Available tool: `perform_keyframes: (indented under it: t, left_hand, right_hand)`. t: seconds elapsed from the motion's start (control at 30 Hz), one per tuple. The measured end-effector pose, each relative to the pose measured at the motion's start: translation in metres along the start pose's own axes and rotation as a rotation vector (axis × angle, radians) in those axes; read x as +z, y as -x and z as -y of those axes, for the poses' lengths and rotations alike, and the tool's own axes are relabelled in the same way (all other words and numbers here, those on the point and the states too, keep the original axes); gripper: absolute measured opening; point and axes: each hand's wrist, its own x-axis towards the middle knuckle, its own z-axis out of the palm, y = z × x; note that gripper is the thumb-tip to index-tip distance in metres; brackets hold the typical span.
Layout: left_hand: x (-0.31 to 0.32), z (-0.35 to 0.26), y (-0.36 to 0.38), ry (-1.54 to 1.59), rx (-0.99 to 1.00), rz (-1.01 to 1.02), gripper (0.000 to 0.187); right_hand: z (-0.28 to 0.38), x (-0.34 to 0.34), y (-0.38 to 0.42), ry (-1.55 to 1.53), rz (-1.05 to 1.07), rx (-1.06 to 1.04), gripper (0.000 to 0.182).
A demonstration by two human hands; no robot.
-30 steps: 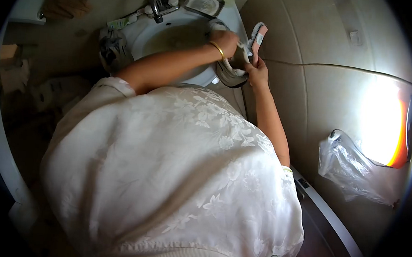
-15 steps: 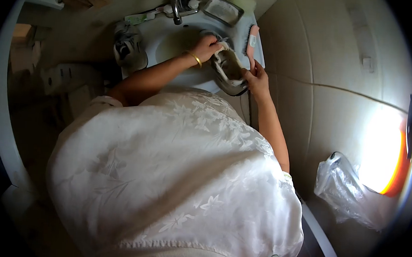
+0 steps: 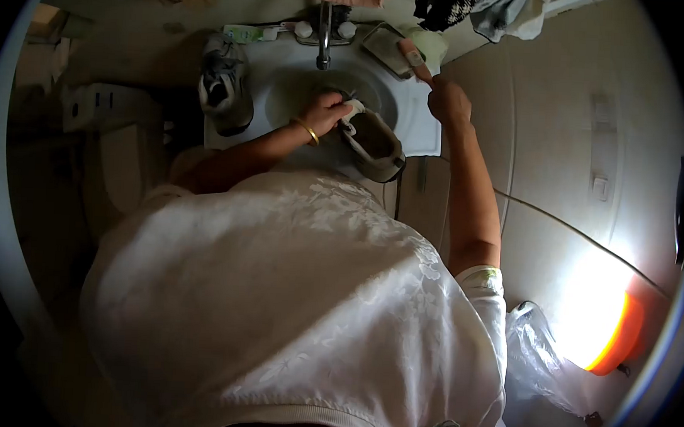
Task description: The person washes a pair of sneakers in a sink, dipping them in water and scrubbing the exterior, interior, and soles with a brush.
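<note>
My left hand (image 3: 324,113) is closed on the tongue end of a grey shoe (image 3: 384,155), which it holds tilted over the front of the white sink (image 3: 427,133). The shoe's opening faces up, and its heel end points to the front right. In my right hand (image 3: 450,103) is the handle of a pink brush (image 3: 414,56). Its head overlaps the right side of a shallow rectangular tray (image 3: 383,49) at the sink's back right corner; the bristles are hidden from above. A second grey shoe (image 3: 223,91) stands on the sink's left edge.
The faucet (image 3: 324,46) rises at the back of the basin. A green and white tube (image 3: 243,33) lies to its left. Cloths (image 3: 484,8) hang above the back right. A tiled wall borders the right, with a plastic bag (image 3: 539,359) and a bright lamp (image 3: 599,327) there.
My right hand has left the shoe's side and moved up and right, bringing the brush over the tray. My left hand still holds the shoe, now slightly lower and turned.
</note>
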Motion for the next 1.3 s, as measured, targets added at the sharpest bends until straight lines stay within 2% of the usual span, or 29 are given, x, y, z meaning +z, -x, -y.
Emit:
perform_keyframes:
  t: [0.1, 0.2, 0.3, 0.4, 0.5, 0.6, 0.7, 0.83, 0.93, 1.0, 1.07, 1.17, 1.27, 1.3]
  left_hand:
    - [-0.003, -0.001, 0.003, -0.145, 0.048, -0.054, 0.018]
    - [-0.003, 0.000, 0.004, -0.102, 0.077, -0.066, 0.017]
    - [0.000, -0.009, 0.008, -0.052, 0.055, -0.142, 0.024]
    - [-0.002, -0.005, 0.005, -0.050, 0.076, -0.124, 0.024]
    - [-0.001, -0.006, 0.002, -0.077, 0.126, -0.132, 0.024]
    - [-0.005, 0.004, -0.003, -0.093, 0.166, -0.120, 0.024]
    - [-0.004, 0.000, -0.001, -0.069, 0.101, -0.140, 0.024]
    - [-0.005, -0.008, 0.003, -0.088, 0.112, -0.140, 0.025]
    - [-0.005, -0.002, -0.003, -0.036, 0.108, -0.139, 0.025]
    - [-0.005, -0.009, 0.000, 0.022, 0.055, -0.117, 0.024]
    - [-0.005, -0.012, 0.001, 0.020, 0.038, -0.086, 0.021]
    - [-0.003, -0.016, -0.003, 0.021, 0.038, -0.055, 0.020]
    - [0.001, -0.030, -0.002, -0.008, 0.080, -0.087, 0.023]
    - [0.003, -0.034, 0.000, -0.023, 0.096, -0.107, 0.025]
  right_hand:
    - [0.008, -0.020, -0.011, 0.080, 0.160, 0.018, 0.026]
    - [0.028, -0.034, -0.015, 0.176, 0.215, -0.007, 0.023]
    - [0.037, -0.036, -0.024, 0.133, 0.217, -0.063, 0.022]
    - [0.035, -0.022, -0.061, 0.117, 0.432, -0.071, 0.023]
    - [0.034, -0.022, -0.070, 0.228, 0.385, -0.128, 0.025]
    - [0.040, -0.021, -0.064, 0.179, 0.173, -0.204, 0.027]
    - [0.056, -0.016, -0.052, 0.208, 0.159, -0.179, 0.026]
    - [0.036, 0.004, -0.065, 0.163, 0.182, -0.193, 0.025]
    - [0.001, -0.001, -0.055, 0.070, 0.077, -0.406, 0.024]
    - [-0.017, -0.026, -0.025, -0.618, 0.384, -0.123, 0.024]
    - [-0.035, -0.045, 0.013, -1.014, 0.470, -0.063, 0.025]
    - [-0.083, -0.037, 0.047, -1.362, 0.606, 0.022, 0.031]
    - [-0.109, -0.021, 0.079, -1.562, 0.807, -0.003, 0.031]
    - [-0.110, -0.022, 0.091, -1.547, 0.806, -0.007, 0.031]
